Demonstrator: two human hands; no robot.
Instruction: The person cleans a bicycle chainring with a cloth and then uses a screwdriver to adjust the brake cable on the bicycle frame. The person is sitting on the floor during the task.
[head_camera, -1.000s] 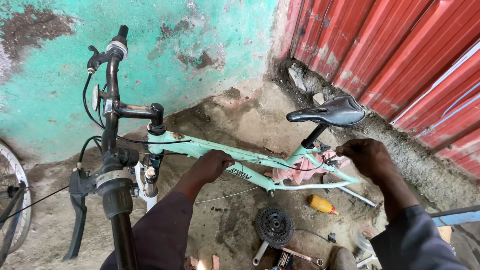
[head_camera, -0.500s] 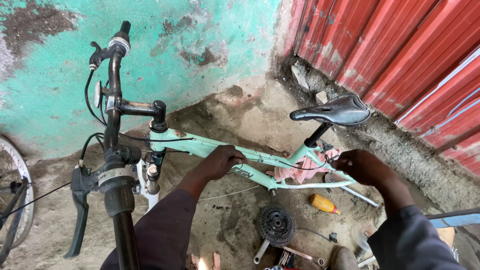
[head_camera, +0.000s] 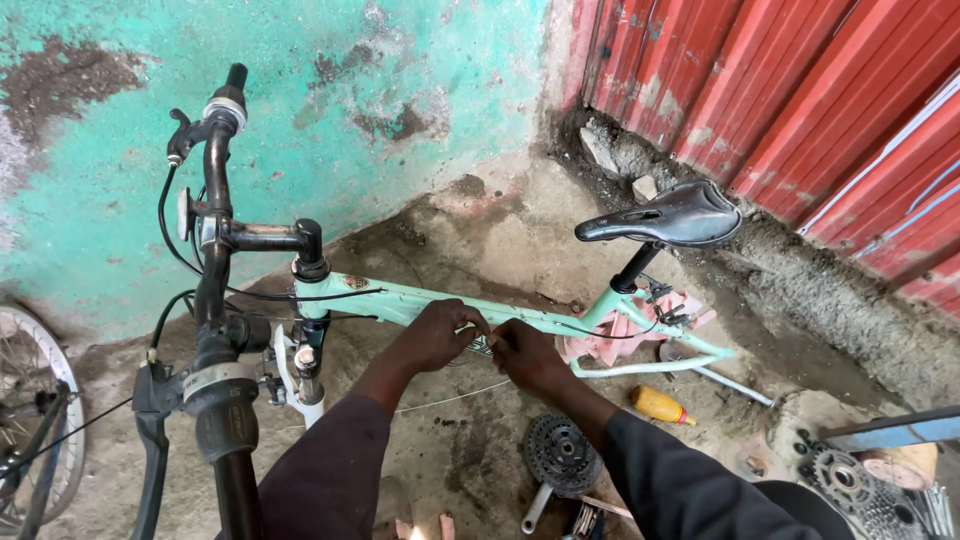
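A small oval badge (head_camera: 352, 282), orange and dark, sits on the mint frame (head_camera: 560, 322) just behind the head tube. A dark decal (head_camera: 482, 346) lies mid top tube, largely hidden between both hands. No packages, signs or screens show.

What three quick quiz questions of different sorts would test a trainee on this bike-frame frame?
1. True or false: both hands meet on the top tube of the mint-green bicycle frame.
2. What lies on the ground directly below the right hand? A) a cassette sprocket cluster B) a helmet C) a pump
3. Fill in: the black saddle stands in front of the red corrugated ____.

Key:
1. True: the left hand and the right hand touch the tube side by side, fingertips pinched near a thin cable.
2. A: the cassette sprocket cluster.
3. Wall: the red corrugated wall.
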